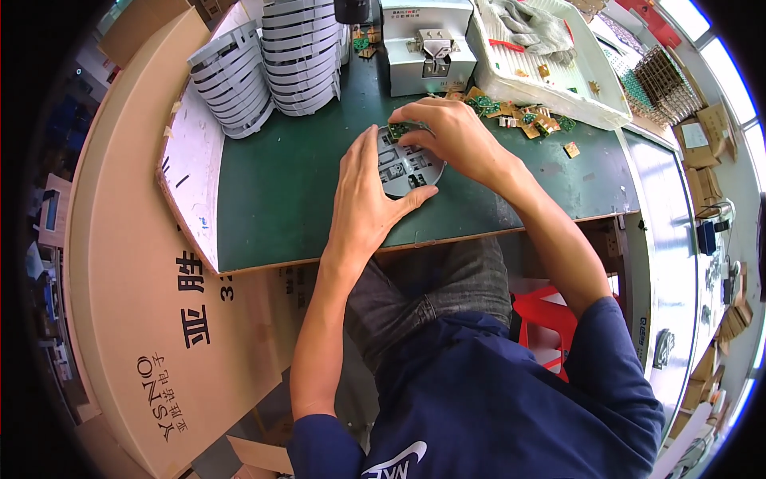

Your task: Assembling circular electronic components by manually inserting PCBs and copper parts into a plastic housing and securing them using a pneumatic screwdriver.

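A round grey plastic housing [409,169] with moulded compartments lies on the green work table [271,207]. My left hand [361,195] is curved around its left and near sides, with the thumb on the near rim and the fingers along the left edge. At the housing's far edge, my right hand [455,136] pinches a small green circuit board [397,129] between thumb and fingers. The board is partly hidden by those fingers, and I cannot tell whether it touches the housing.
Stacks of grey round housings [299,60] stand at the back left. Behind my hands is a silver metal machine [427,60]. Loose small circuit boards [527,120] lie beside a white foam tray [610,116] holding a glove [538,32]. A large cardboard box [120,263] stands left.
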Demonstrator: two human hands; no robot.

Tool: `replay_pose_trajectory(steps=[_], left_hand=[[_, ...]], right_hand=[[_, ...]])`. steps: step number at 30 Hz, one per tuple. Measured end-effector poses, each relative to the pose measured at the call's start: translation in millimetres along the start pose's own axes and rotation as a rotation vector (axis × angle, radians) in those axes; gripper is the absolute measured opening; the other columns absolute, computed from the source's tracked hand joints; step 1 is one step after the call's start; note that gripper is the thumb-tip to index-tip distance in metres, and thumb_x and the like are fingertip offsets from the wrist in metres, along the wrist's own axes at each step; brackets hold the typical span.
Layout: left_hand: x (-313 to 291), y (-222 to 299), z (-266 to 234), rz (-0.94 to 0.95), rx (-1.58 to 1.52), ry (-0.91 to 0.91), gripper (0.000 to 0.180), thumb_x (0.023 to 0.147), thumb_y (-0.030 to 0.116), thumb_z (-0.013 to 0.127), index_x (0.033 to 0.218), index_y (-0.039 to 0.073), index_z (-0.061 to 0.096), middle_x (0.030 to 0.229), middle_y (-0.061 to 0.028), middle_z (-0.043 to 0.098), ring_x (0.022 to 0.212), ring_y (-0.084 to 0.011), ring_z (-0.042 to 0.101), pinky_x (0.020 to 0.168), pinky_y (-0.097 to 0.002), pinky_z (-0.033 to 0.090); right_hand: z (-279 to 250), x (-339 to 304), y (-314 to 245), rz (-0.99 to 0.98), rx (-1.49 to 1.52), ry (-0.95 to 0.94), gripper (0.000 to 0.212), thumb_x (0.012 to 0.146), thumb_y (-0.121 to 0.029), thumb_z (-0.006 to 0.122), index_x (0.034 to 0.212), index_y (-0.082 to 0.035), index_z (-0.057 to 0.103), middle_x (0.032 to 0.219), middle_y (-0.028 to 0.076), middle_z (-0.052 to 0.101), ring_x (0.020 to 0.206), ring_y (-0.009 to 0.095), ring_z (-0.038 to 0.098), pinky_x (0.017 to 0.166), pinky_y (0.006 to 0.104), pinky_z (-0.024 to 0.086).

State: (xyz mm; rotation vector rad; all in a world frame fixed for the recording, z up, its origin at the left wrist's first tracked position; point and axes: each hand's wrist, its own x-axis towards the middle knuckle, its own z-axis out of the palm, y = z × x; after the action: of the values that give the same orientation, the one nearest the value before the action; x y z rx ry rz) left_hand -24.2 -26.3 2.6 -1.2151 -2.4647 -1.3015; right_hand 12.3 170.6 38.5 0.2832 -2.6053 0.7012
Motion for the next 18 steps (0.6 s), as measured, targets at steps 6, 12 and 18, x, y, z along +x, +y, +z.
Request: replay_pose_trajectory(steps=[6, 12, 18], left_hand=[[0.4, -2.2, -2.8, 0.007, -0.029, 0.016, 0.104, 0.072, 0.042, 0.093, 0.148, -0.007, 0.043, 0.144, -0.0266, 0.053, 0.134, -0.0394, 0.053, 0.111, -0.0458, 0.045], [1.0, -2.8, -5.0, 0.025, 0.04, -0.02, 0.096, 0.072, 0.044, 0.091, 0.141, -0.01, 0.051, 0.149, -0.0294, 0.049, 0.135, -0.043, 0.051, 0.111, -0.0479, 0.045], [1.4, -1.7, -5.4, 0.019, 0.051, -0.039, 0.091, 0.077, 0.048, 0.087, 0.139, -0.01, 0.056, 0.151, -0.0254, 0.049, 0.137, -0.0402, 0.051, 0.112, -0.046, 0.044]], right_hand=[[3.9, 7.1, 5.0, -0.101, -0.064, -0.063, 0.03, 0.085, -0.013, 0.075, 0.111, 0.0, 0.072, 0.1, 0.017, 0.073, 0.096, 0.037, 0.069, 0.088, 0.0439, 0.056], [0.6, 3.1, -0.7, 0.006, 0.036, -0.055, 0.03, 0.088, -0.011, 0.074, 0.116, -0.002, 0.071, 0.109, 0.018, 0.073, 0.101, 0.036, 0.07, 0.09, 0.0421, 0.057], [4.3, -15.9, 8.7, -0.193, -0.13, 0.018, 0.025, 0.09, -0.005, 0.071, 0.115, -0.002, 0.072, 0.121, 0.017, 0.07, 0.108, 0.036, 0.069, 0.092, 0.043, 0.057]])
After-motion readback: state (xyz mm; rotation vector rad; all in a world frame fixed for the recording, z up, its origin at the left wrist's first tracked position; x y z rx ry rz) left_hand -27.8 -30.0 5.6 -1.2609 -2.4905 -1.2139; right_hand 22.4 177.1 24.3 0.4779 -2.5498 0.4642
